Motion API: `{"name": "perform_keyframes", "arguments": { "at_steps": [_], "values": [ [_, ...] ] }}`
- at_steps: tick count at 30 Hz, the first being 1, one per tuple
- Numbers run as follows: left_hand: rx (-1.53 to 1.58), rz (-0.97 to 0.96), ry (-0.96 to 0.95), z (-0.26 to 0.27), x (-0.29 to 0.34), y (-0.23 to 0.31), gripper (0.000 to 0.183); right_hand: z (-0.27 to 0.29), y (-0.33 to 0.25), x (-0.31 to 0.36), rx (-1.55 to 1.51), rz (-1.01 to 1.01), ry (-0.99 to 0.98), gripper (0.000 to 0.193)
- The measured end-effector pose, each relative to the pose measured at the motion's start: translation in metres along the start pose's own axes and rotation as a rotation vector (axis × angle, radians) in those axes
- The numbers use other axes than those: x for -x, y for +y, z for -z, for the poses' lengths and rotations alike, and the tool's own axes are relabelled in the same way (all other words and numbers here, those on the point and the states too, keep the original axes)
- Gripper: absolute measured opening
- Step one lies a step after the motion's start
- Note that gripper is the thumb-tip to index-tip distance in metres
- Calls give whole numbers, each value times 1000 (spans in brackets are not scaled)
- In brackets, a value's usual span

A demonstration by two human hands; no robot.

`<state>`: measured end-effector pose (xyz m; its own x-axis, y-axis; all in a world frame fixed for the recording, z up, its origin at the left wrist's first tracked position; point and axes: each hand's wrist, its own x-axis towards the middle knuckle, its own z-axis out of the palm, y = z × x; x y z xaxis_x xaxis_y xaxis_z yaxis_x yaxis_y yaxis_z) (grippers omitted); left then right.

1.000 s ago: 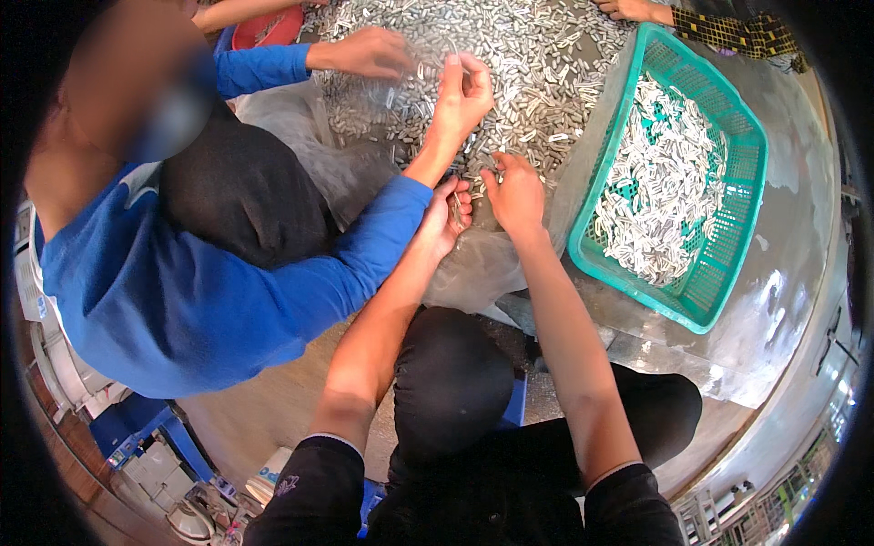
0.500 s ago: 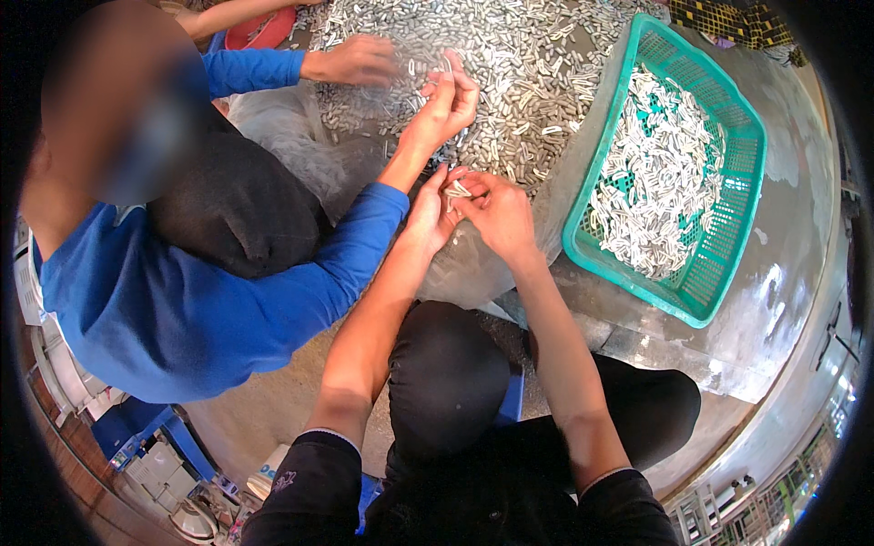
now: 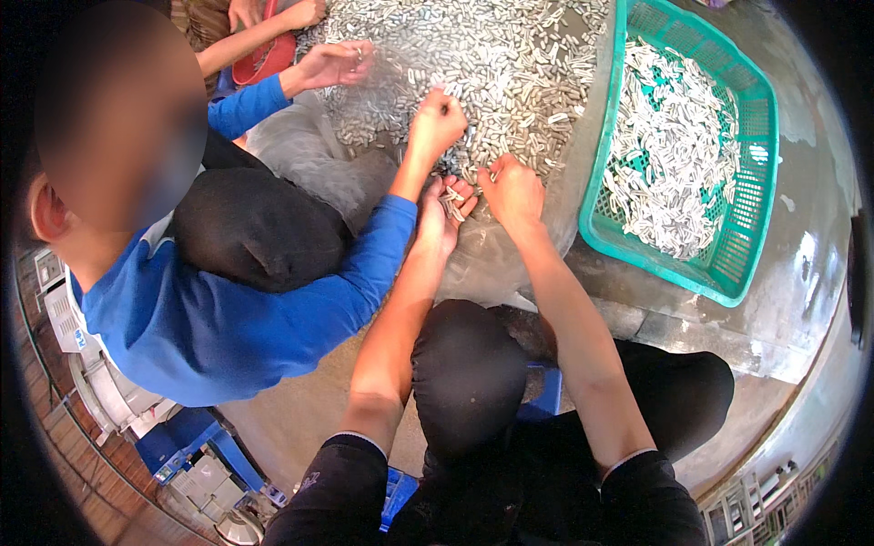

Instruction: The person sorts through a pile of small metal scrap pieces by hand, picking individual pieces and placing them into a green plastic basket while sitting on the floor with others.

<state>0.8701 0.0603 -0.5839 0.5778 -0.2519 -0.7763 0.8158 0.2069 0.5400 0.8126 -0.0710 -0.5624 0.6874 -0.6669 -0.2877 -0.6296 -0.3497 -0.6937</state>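
Observation:
My left hand [image 3: 439, 223] is palm up with curled fingers, cradling a few small pale oblong pieces [image 3: 453, 202]. Just right of it, my right hand [image 3: 513, 193] pinches thumb and forefinger together, with what looks like one such piece at the tips. Beyond both hands spreads a wide heap of these white and grey pieces [image 3: 510, 73]. To the right stands a green plastic basket [image 3: 594, 214], holding many white pieces [image 3: 669, 146] of the same shape.
On my left sits a co-worker in a blue top [image 3: 228, 318], a forearm close to my left hand and both hands over the heap. A red container [image 3: 264, 62] and another person's arm [image 3: 264, 35] show at the far left. Clear plastic sheeting [image 3: 487, 264] lies under my hands.
My right hand has drawn away from my left palm, opening a gap between them. The co-worker's near hand has turned over and closed. The view has shifted slightly.

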Motion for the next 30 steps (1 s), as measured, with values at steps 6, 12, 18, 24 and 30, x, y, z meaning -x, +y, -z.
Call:
{"name": "perform_keyframes", "arguments": {
  "at_steps": [6,12,18,24,30],
  "values": [
    [-13,29,24,-3,4,-1,27,-5,11,-12,120,82,69,27],
    [12,111,-170,-9,9,11,33,21,3,19,-158,246,-224,28],
    [22,115,-36,13,12,12,26,5,7,20,-177,143,-95,20],
    [108,188,-9,48,19,-9,25,-23,11,11,186,285,-30,21],
    [224,170,153,40,15,-9,23,-22,17,13,-60,144,-79,24]
  ]
}}
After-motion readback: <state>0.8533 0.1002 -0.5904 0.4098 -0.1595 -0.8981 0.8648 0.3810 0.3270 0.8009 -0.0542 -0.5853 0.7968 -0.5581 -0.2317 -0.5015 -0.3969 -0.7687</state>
